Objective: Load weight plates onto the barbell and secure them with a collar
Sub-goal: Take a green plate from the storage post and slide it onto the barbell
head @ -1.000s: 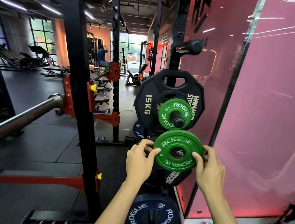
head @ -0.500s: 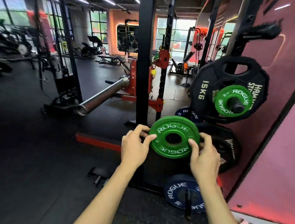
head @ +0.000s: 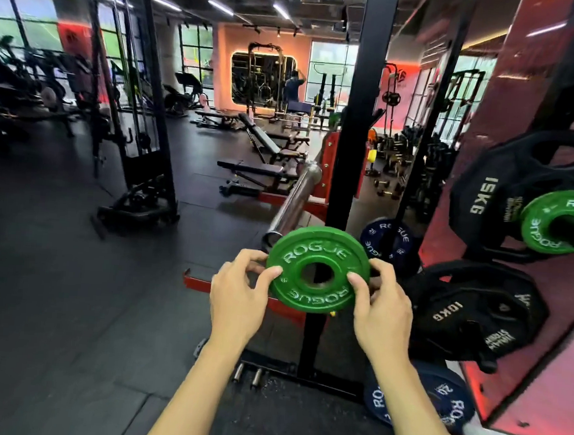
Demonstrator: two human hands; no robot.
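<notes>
Gripping a small green Rogue plate (head: 317, 269) by its rim, a person holds it upright at chest level in the near middle of the head camera's view, its lettered face turned toward the lens. The left hand (head: 238, 290) curls round the plate's left edge, thumb on the front face and fingers wrapped behind. The right hand (head: 380, 302) mirrors it on the right edge, thumb pressed beside the centre hole, fingers hooked over the back. Both forearms reach up from the lower edge of the picture.

Just beyond the plate, the chrome sleeve of the barbell (head: 293, 202) points toward the viewer, its near end partly hidden behind the plate's upper left rim; the sleeve's visible length is bare. The bar rests on a red hook fixed to a black rack upright (head: 350, 153) that runs from floor to ceiling behind the plate.

To the right, storage pegs carry more weights: a second green plate (head: 553, 221) sitting in front of a black 15 kg plate (head: 486, 198), a black 10 kg plate (head: 471, 307) lower down, and a blue Rogue plate (head: 388, 240) farther back. Another blue plate (head: 415, 402) stands near the floor at the lower right.

Benches, cable machines and a distant person in a blue shirt (head: 293, 87) fill the far gym floor under strip lights.
</notes>
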